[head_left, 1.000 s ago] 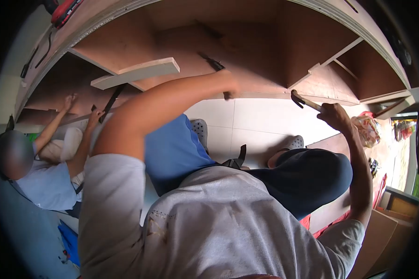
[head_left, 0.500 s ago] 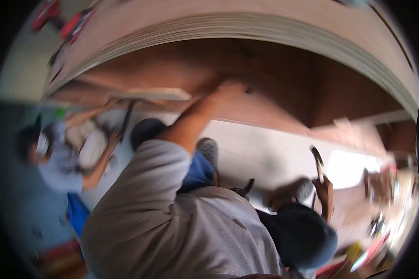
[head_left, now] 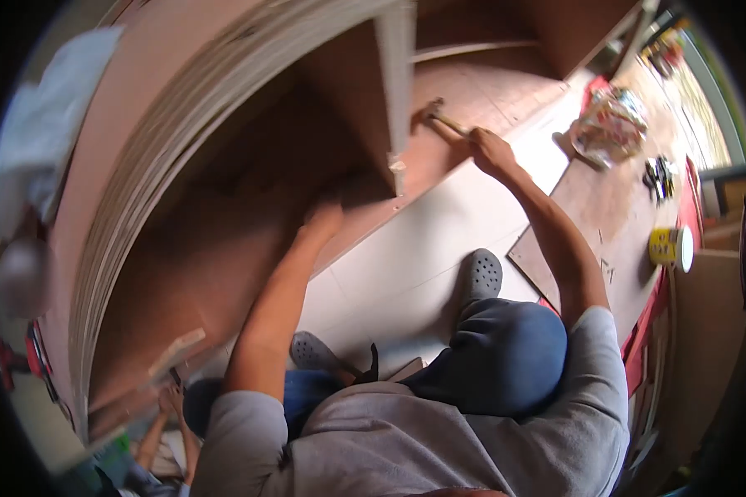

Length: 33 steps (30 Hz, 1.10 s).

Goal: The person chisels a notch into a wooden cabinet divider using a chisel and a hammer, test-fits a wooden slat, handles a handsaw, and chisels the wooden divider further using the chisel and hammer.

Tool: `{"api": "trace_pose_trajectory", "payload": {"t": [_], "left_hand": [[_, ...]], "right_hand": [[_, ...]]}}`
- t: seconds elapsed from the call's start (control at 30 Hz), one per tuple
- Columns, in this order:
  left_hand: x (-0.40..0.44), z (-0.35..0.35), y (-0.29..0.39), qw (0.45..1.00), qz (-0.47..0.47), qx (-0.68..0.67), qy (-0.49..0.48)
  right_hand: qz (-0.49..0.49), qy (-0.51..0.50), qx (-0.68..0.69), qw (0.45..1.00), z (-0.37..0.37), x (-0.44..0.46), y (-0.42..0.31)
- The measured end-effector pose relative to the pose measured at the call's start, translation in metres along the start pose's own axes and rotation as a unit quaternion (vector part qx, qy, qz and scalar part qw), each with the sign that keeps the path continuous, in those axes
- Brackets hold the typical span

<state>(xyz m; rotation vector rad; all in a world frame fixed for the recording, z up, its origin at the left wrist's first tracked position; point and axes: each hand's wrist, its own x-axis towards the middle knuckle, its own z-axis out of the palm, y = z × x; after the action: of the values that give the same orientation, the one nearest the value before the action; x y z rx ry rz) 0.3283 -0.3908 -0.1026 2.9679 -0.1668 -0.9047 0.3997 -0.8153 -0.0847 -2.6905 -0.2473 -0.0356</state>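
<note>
At the cabinet edge (head_left: 429, 181), right fingers (head_left: 477, 137) grip a hammer (head_left: 451, 124); left fingers (head_left: 330, 203) too blurred to tell.

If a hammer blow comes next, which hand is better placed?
Likely right: the right hand grips the hammer by its handle, head above the bottom board. The left hand is across the divider, blurred, partly in shadow.

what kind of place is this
Probably a room where cabinets are being built or fitted: there is a bare wooden cabinet, a hammer in the right hand, and a loose board on the pale floor.
</note>
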Motion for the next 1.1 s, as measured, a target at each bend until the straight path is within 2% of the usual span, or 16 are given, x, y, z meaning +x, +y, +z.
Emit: {"api": "trace_pose_trajectory", "payload": {"t": [0.13,0.17,0.2,0.27,0.33,0.4,0.43,0.53,0.57,0.67,0.7,0.77,0.87,0.93,1.0,1.1], "left_hand": [[-0.005,-0.006,-0.014,0.997,-0.058,-0.026,-0.053],[0.034,0.031,-0.048,0.996,-0.041,0.050,-0.054],[0.031,0.021,-0.048,0.999,-0.025,0.007,-0.024],[0.007,-0.025,-0.009,0.974,0.058,-0.205,0.082],[-0.026,-0.065,0.032,0.903,0.175,-0.341,0.192],[-0.062,-0.087,0.064,0.781,0.320,-0.342,0.414],[-0.074,-0.102,0.084,0.779,0.321,-0.346,0.413],[-0.083,-0.131,0.112,0.645,0.416,-0.365,0.527],[-0.078,-0.132,0.106,0.733,0.341,-0.338,0.481],[-0.104,-0.178,0.147,0.839,0.154,-0.312,0.418],[-0.110,-0.193,0.156,0.829,0.090,-0.393,0.387],[-0.108,-0.198,0.164,0.754,0.157,-0.496,0.401],[-0.101,-0.191,0.164,0.737,0.154,-0.433,0.497],[-0.085,-0.184,0.157,0.709,0.222,-0.402,0.535],[-0.089,-0.179,0.152,0.765,0.183,-0.401,0.470],[-0.079,-0.175,0.135,0.766,0.280,-0.223,0.535]], "right_hand": [[0.028,0.024,-0.069,0.997,0.025,0.022,0.007],[-0.046,0.181,-0.102,0.977,0.019,0.005,0.004],[-0.092,0.219,-0.155,0.959,0.004,-0.012,0.002],[-0.030,0.192,-0.054,0.979,-0.012,-0.078,-0.003],[0.192,-0.155,-0.016,0.969,-0.030,-0.176,-0.009],[0.219,-0.245,0.110,0.938,-0.014,-0.313,-0.010],[0.250,-0.300,0.159,0.907,-0.004,-0.380,-0.018],[0.356,-0.368,0.196,0.836,-0.013,-0.475,-0.054],[0.383,-0.368,0.200,0.823,-0.012,-0.490,-0.063],[0.419,-0.345,0.211,0.813,-0.014,-0.500,-0.075],[0.423,-0.337,0.213,0.814,-0.014,-0.498,-0.076],[0.428,-0.318,0.216,0.818,-0.012,-0.490,-0.073],[0.423,-0.302,0.216,0.827,-0.007,-0.470,-0.061],[0.433,-0.289,0.218,0.826,-0.008,-0.465,-0.061],[0.435,-0.281,0.216,0.828,-0.014,-0.458,-0.057],[0.431,-0.274,0.211,0.833,-0.022,-0.448,-0.052]]}}
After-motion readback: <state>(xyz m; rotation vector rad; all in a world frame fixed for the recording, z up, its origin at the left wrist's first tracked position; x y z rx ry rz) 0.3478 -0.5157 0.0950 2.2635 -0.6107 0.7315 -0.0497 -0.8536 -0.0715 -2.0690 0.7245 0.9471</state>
